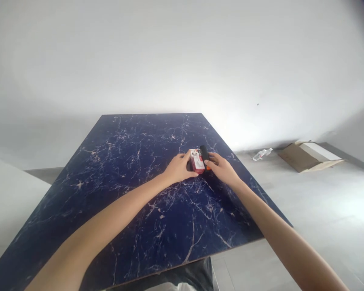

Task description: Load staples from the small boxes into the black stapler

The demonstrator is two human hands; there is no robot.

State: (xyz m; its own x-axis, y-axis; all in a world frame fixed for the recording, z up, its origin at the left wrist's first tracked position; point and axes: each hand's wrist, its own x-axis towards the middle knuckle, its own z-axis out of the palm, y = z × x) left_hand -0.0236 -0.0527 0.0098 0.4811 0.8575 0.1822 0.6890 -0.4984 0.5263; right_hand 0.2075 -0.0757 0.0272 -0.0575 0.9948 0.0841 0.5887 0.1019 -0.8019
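A small red and white box (197,163) is on the right part of the dark blue marbled table (133,182). My left hand (178,167) closes around the box's left side, thumb at the near end and fingers toward the far end. Right beside the box is a black object with an orange part (204,153), perhaps a stapler; its exact kind is too small to make out. My right hand (220,167) grips it from the right, with the thumb on its near part. The two things are side by side and seem to touch.
The table's far edge lies close to a white wall (151,60). On the floor to the right are clear plastic bottles (260,154) and an open cardboard box (306,157). Dark cloth (188,277) shows below the table's near edge.
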